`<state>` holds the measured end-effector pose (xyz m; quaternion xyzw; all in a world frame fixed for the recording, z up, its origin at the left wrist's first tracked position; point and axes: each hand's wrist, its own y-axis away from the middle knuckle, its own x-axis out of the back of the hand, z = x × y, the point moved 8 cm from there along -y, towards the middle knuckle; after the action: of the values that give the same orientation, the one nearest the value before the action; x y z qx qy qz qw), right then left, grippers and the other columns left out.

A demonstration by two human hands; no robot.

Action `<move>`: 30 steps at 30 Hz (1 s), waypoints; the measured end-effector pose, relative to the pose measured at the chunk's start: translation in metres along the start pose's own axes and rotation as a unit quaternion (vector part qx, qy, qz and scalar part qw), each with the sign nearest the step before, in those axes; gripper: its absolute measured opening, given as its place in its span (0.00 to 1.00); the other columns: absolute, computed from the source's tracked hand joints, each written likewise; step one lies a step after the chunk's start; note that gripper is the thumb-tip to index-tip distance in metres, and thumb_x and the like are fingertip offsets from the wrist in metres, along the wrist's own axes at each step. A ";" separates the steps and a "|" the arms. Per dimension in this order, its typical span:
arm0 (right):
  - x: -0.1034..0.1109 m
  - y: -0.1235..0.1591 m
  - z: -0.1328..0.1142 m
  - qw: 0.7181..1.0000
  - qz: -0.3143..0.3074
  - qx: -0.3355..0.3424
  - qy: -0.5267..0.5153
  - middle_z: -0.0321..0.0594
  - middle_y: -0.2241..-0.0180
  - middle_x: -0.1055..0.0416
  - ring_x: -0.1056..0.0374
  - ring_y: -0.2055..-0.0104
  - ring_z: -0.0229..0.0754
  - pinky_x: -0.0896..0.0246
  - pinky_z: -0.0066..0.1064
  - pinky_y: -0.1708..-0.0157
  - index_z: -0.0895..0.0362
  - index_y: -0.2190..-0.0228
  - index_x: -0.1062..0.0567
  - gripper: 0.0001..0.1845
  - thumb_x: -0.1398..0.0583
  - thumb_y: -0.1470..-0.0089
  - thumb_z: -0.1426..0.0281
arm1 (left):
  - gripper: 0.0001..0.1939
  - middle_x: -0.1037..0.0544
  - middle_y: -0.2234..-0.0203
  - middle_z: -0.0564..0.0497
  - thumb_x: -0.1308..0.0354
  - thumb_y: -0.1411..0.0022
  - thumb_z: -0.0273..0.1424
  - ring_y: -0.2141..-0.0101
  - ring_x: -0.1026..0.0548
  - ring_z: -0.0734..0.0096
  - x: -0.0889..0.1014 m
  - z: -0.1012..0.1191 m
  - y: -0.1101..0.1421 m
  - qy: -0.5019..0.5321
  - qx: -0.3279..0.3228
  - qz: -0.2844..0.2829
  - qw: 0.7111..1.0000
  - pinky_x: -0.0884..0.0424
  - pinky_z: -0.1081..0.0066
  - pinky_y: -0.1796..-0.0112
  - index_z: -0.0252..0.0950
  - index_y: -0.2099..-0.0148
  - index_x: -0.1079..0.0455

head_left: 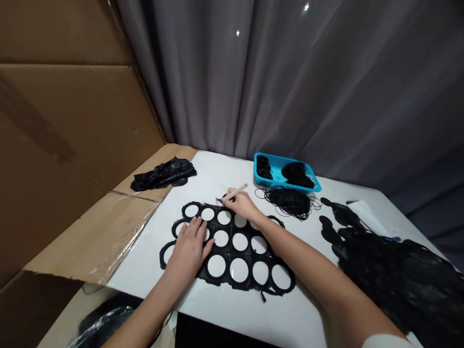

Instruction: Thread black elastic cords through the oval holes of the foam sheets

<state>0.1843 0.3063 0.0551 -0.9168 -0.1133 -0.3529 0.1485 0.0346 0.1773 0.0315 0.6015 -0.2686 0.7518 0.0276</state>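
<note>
My right hand [239, 203] grips a white-handled craft knife [235, 192], its metal tip near the top edge of a black sheet punched with rows of round holes [227, 253]. The sheet lies flat on a white table [297, 314]. My left hand [188, 246] rests on the sheet's left part with its fingers spread, holding nothing and covering some of the holes. Thin black rings [289, 202] lie in a tangled heap beyond my right wrist.
A blue plastic basket [286, 163] holds black material at the back. A large heap of black cut sheets [395, 275] and white paper [366, 217] lie to the right. Black scraps [163, 174] rest on cardboard [97, 237] at left. A grey curtain [290, 82] hangs behind.
</note>
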 end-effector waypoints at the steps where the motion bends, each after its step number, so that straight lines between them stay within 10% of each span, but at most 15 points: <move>1: -0.015 0.007 -0.008 0.999 -0.028 0.013 -0.027 0.33 0.74 0.27 0.32 0.71 0.38 0.41 0.26 0.70 0.54 0.76 0.33 0.08 0.41 0.46 0.72 | 0.22 0.29 0.42 0.33 0.51 0.29 0.38 0.41 0.31 0.45 0.000 -0.006 0.002 0.000 0.002 0.003 1.000 0.35 0.47 0.43 0.30 0.41 0.33; 10: -0.052 0.028 -0.033 0.984 -0.102 0.071 -0.129 0.35 0.67 0.25 0.30 0.63 0.39 0.39 0.29 0.61 0.55 0.74 0.31 0.06 0.39 0.45 0.72 | 0.21 0.31 0.40 0.37 0.53 0.29 0.37 0.39 0.33 0.49 -0.005 -0.012 0.013 0.002 -0.001 0.005 1.000 0.36 0.49 0.42 0.33 0.39 0.34; 23: -0.064 0.043 -0.058 0.968 -0.090 0.208 0.103 0.39 0.66 0.27 0.34 0.61 0.45 0.41 0.34 0.57 0.53 0.70 0.31 0.07 0.42 0.44 0.77 | 0.22 0.29 0.41 0.40 0.48 0.31 0.37 0.37 0.38 0.44 0.001 -0.011 0.011 0.003 0.006 0.006 1.000 0.37 0.47 0.42 0.34 0.40 0.32; 30: 0.012 -0.027 -0.004 0.988 0.105 0.024 0.111 0.46 0.67 0.30 0.39 0.63 0.47 0.46 0.37 0.61 0.56 0.68 0.34 0.09 0.49 0.45 0.81 | 0.21 0.28 0.42 0.41 0.47 0.32 0.37 0.39 0.36 0.43 0.003 -0.011 0.011 -0.007 0.007 0.011 1.000 0.36 0.47 0.43 0.34 0.41 0.32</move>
<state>0.1820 0.3312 0.0718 -0.8750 -0.0075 -0.4318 0.2187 0.0203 0.1717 0.0285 0.6036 -0.2701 0.7500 0.0134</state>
